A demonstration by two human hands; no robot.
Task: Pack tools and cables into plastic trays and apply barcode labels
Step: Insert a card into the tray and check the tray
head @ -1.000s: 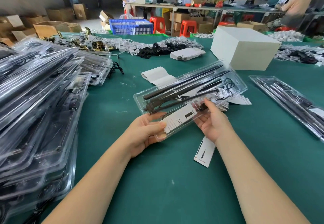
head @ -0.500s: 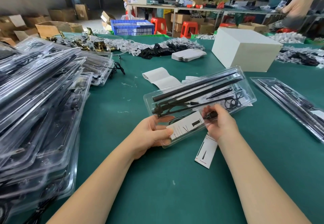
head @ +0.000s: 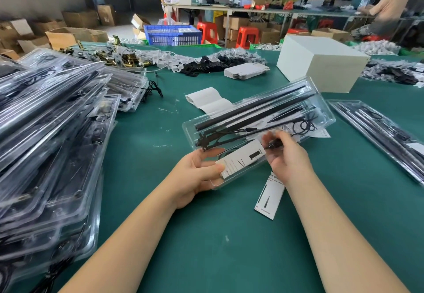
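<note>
Plastic tray (head: pixel 257 129), held mid-table (rods pointing toward two o'clock): left hand (head: pixel 197 173) grips its near end, right hand (head: pixel 286 157) pinches its edge. Closing step; labelling likely follows.

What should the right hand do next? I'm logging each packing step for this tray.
Probably press the small black piece down into the clear tray: the right hand pinches it over the tray, while the left hand holds the near end.
</note>
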